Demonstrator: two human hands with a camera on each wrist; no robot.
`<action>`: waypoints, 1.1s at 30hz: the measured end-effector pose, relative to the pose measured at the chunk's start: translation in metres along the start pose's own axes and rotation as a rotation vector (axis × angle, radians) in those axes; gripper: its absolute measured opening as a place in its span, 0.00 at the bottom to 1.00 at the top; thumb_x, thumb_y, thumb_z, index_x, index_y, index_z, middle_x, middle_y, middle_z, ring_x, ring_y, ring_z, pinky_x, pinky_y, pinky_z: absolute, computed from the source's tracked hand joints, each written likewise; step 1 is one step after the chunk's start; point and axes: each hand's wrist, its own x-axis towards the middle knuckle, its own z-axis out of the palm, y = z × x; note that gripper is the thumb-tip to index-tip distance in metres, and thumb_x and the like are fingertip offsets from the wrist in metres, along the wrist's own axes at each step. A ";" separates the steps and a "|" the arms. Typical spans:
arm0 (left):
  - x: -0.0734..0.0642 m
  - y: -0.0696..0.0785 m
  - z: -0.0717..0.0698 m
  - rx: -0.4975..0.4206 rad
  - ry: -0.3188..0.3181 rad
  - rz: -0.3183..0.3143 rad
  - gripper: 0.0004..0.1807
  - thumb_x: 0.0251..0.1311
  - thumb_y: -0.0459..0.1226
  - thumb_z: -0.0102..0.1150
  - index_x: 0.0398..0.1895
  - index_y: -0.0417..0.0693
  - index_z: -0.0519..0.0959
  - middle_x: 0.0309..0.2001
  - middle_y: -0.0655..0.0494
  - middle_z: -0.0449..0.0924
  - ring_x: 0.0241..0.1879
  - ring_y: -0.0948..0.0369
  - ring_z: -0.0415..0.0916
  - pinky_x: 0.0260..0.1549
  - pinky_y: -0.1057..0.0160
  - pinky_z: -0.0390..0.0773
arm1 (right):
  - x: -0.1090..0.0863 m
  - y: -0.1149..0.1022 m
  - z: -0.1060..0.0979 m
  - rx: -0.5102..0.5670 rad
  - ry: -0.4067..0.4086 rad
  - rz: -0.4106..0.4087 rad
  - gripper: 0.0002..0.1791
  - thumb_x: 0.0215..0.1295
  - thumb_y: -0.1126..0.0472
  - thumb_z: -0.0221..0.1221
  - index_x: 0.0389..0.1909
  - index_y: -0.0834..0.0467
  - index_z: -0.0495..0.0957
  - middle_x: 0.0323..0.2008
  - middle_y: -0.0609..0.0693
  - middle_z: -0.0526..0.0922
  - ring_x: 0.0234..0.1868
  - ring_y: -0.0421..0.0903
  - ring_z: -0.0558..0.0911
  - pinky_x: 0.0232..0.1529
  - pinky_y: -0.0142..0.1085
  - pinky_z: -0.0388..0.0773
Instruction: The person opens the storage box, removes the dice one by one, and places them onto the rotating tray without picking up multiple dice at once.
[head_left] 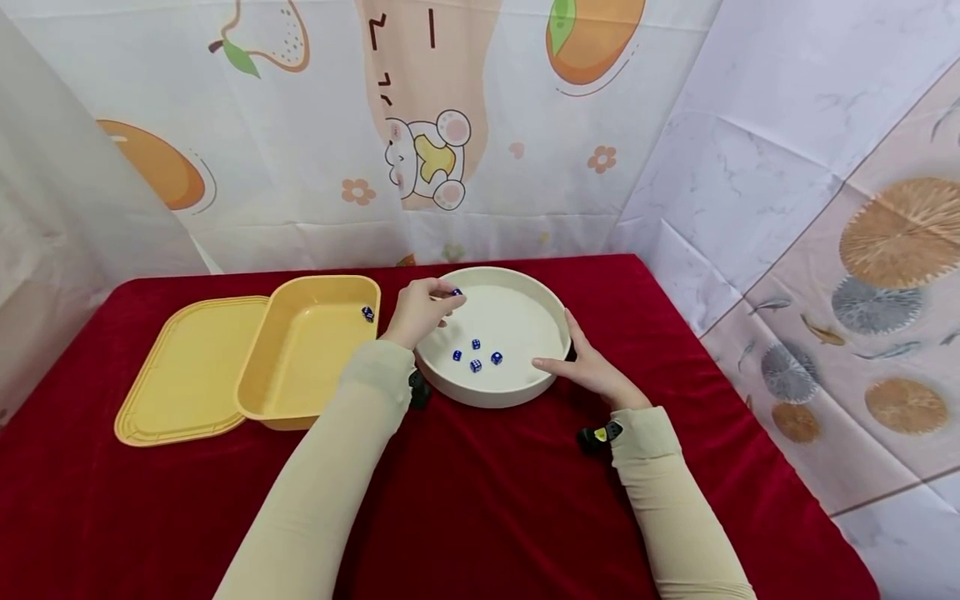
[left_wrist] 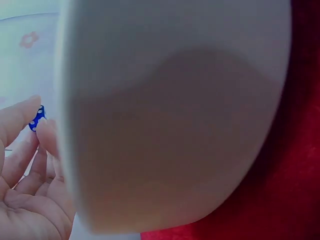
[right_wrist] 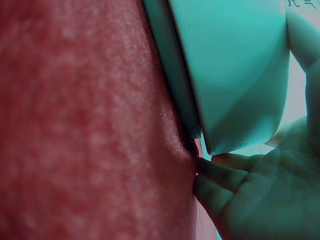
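Observation:
A round white tray (head_left: pixel 517 321) stands on the red cloth, with several blue dice (head_left: pixel 476 365) lying in its front part. My left hand (head_left: pixel 422 312) is over the tray's left side and pinches one blue die (left_wrist: pixel 37 119) between thumb and fingertip. At the tray's right side, my right hand (head_left: pixel 596 371) grips the wall, its thumb over the rim and its other fingers along the outside. The right wrist view has those fingers (right_wrist: pixel 220 175) against the tray's lower edge. Most of the left wrist view is filled by the tray's outer wall (left_wrist: pixel 175 125).
Left of the tray is a yellow rectangular box (head_left: pixel 307 350) with blue dice (head_left: pixel 367 314) in its far right corner. A yellow lid (head_left: pixel 187 367) lies flat beside it, partly behind the box. A printed curtain (head_left: pixel 300 167) hangs behind the table.

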 end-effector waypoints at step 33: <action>0.004 -0.012 0.032 0.312 -0.021 -0.011 0.17 0.65 0.44 0.64 0.51 0.44 0.83 0.49 0.49 0.80 0.49 0.56 0.75 0.54 0.57 0.78 | 0.003 0.004 0.000 0.008 -0.003 0.009 0.64 0.59 0.45 0.67 0.79 0.46 0.27 0.80 0.46 0.31 0.80 0.50 0.35 0.77 0.57 0.36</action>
